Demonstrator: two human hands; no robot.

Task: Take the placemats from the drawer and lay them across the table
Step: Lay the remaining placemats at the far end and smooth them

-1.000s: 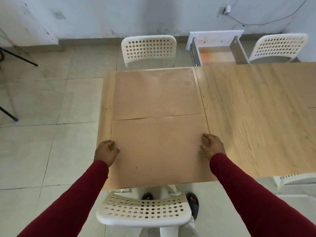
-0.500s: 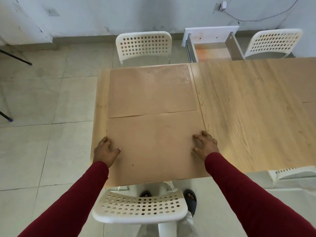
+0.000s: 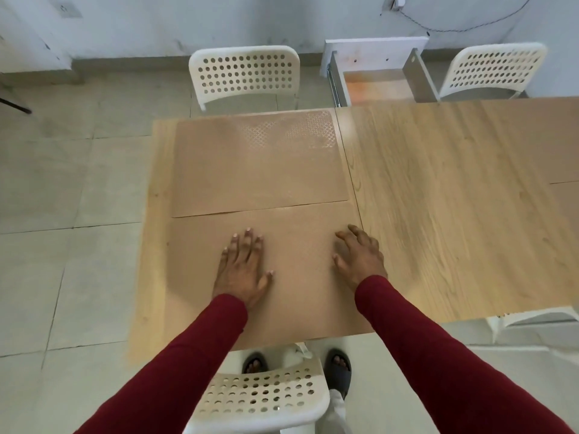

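Bright, even daylight on my head view, soft all over.

I see a pale sheen on the far placemat (image 3: 260, 164), only faint shadows under the hands, slight blur throughout, and wide-angle bending of the table (image 3: 454, 195) edges toward the frame borders.

You have one view only, from the camera on your head, looking forward and steeply down. It sits close above the near edge of the table (image 3: 454, 214), with your own sleeves entering from the bottom. The far wall (image 3: 282, 20) closes the top, floor tiles (image 3: 62, 214) fill the left.
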